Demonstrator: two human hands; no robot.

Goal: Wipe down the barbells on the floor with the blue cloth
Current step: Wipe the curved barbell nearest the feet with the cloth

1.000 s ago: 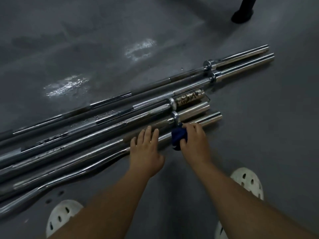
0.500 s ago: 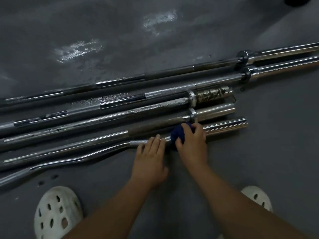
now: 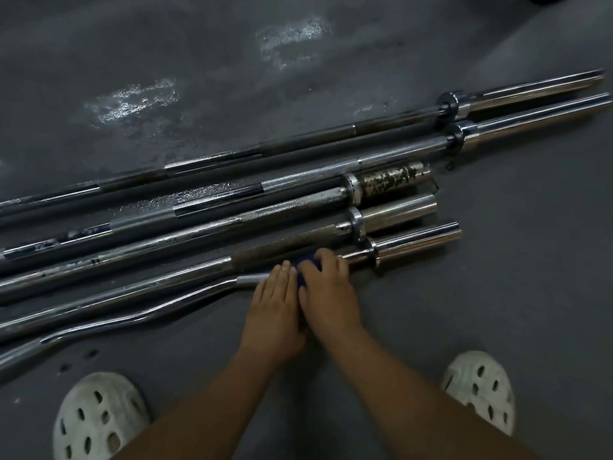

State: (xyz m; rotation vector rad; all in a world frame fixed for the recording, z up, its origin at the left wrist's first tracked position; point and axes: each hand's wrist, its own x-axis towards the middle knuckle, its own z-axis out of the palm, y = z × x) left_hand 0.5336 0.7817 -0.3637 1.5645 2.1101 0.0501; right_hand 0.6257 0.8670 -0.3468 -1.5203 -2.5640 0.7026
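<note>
Seeing glossy chrome on the curl bar (image 3: 248, 279), blotchy worn plating on one barbell sleeve (image 3: 388, 182), a rough knurled barbell shaft (image 3: 292, 207), soft blue cloth (image 3: 305, 260), matt grey floor (image 3: 497, 293).

the right hand (image 3: 326, 293) has slid the blue cloth (image 3: 306, 262) along the bent barbell (image 3: 132, 318) toward 8 o'clock, off its collar (image 3: 373, 253), which now shows bare at the hand's 2 o'clock. the gap to the left hand (image 3: 275, 307) has closed; the two now touch, and only a small patch of cloth shows between them.
</note>
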